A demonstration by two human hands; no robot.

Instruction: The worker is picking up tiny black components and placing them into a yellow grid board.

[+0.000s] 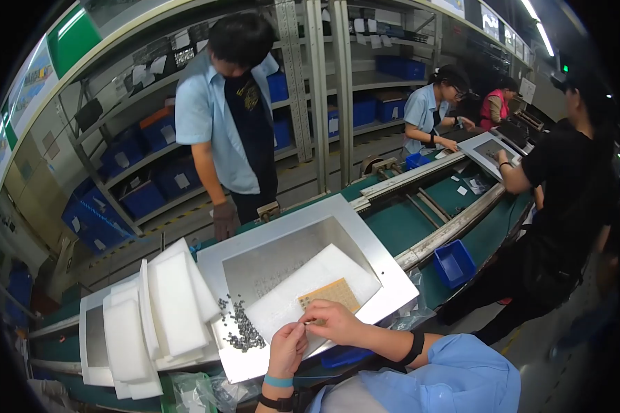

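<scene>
My left hand [287, 350] and my right hand [333, 323] meet over the near edge of a shallow metal panel [387, 272]. Both are closed, fingertips pinched together; something tiny and dark seems to be between them, too small to name. Just beyond my right fingers lies a yellow-orange sheet [336, 294] with rows of small marks. It rests on a white foam sheet [282, 301] laid inside the panel. Left of my hands, small black parts [244, 334] are heaped loosely on the panel's rim and recess.
White foam sheets [176, 303] lean stacked at left over another panel [93, 344]. A blue bin [455, 263] sits on the green conveyor line at right. Across the line stands a person in light blue [234, 124]; a person in black [565, 172] works at right. Shelves hold blue boxes.
</scene>
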